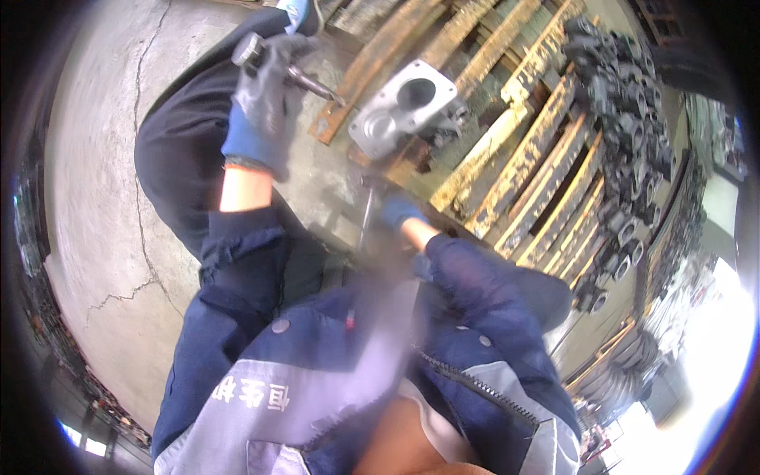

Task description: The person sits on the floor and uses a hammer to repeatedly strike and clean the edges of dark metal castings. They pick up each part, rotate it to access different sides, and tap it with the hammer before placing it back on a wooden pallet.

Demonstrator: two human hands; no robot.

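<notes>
My left hand (267,99), in a grey and blue work glove, is closed around a metal punch (318,85) with a thick round head (248,50). The punch's narrow end points right, toward a silver-grey metal casting (382,123) with a large round bore and several small holes. The casting rests on wooden slats. Lower down, my right hand (389,229), in a similar glove, is smeared by motion. It appears to hold a hammer (369,202), whose head is blurred. The fingers of that hand hardly show.
Worn yellow and brown wooden slats (495,150) form a pallet to the right of the casting. Many dark metal castings (625,119) are heaped along its far right side. Cracked concrete floor (103,198) lies on the left. My bent leg (178,150) is beside my left arm.
</notes>
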